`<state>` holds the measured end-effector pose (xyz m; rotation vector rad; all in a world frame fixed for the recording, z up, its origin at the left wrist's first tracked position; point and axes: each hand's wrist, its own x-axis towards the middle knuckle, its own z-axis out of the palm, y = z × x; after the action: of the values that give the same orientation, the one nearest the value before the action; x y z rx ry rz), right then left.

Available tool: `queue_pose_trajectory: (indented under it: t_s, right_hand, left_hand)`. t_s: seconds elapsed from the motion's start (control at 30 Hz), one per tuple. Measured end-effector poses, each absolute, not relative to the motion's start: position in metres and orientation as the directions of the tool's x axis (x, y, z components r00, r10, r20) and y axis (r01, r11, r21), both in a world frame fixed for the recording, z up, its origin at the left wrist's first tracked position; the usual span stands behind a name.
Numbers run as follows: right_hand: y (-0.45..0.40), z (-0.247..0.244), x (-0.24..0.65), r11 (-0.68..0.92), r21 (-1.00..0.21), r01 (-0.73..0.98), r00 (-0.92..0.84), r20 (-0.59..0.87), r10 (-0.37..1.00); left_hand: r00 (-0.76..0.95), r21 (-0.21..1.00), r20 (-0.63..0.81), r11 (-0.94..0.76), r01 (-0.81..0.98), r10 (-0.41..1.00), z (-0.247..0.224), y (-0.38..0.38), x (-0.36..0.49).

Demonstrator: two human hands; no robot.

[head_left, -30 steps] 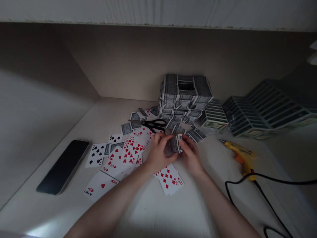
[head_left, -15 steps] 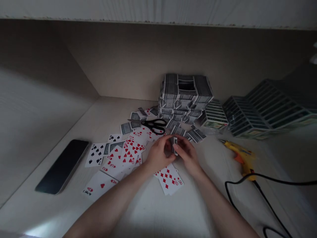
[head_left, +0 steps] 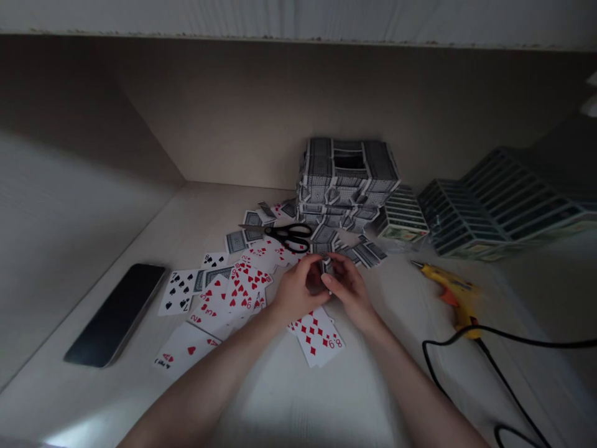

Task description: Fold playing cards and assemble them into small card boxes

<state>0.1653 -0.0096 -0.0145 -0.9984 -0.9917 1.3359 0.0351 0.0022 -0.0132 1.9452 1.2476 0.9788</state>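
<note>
Between my two hands is a small folded playing card (head_left: 327, 266), its grey patterned back facing out. My left hand (head_left: 301, 289) closes on it from the left, thumb and fingers curled. From the other side my right hand (head_left: 352, 286) grips it, the thumb pressed on its near face. Part of the card is hidden by the fingers. Just below the hands lie face-up diamond cards (head_left: 319, 339). Black-handled scissors (head_left: 291, 236) rest on scattered cards beyond my left hand, and heart cards (head_left: 247, 287) spread to its left.
A box-like structure built from cards (head_left: 349, 177) stands at the back. Slatted boxes (head_left: 489, 205) are at the right, with a yellow glue gun (head_left: 452, 292) and its black cord (head_left: 513, 339) in front. A phone (head_left: 116, 314) lies at left. A shelf edge (head_left: 298, 25) overhangs.
The folded card has turned slightly between my fingers, and my right thumb has slid a little lower and to the left. The whole view has shifted slightly.
</note>
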Motion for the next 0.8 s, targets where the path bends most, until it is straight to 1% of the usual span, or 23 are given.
queue_pose_trajectory:
  t_s: [0.27, 0.43, 0.6, 0.8]
  right_hand:
    - [-0.0086, -0.0158, 0.1661, -0.008, -0.958, -0.287, 0.016, -0.014, 1.000]
    - [-0.0089, -0.0141, 0.1666, -0.007, -0.947, -0.321, 0.035, -0.019, 0.999]
    - [-0.0088, -0.0136, 0.1705, -0.059, -0.936, -0.347, 0.032, -0.075, 0.997]
    - [-0.0100, -0.0141, 0.1728, -0.096, -0.929, -0.357, 0.029, -0.114, 0.993]
  left_hand:
    - [0.273, 0.789, 0.277, -0.380, 0.483, 0.921, -0.0135, 0.0029, 0.0351]
    - [0.277, 0.785, 0.302, -0.402, 0.471, 0.912, -0.0150, 0.0032, 0.0342]
    - [0.342, 0.789, 0.338, -0.462, 0.405, 0.877, -0.0140, 0.0032, 0.0340]
    - [0.377, 0.762, 0.351, -0.496, 0.417, 0.857, -0.0121, 0.0037, 0.0341]
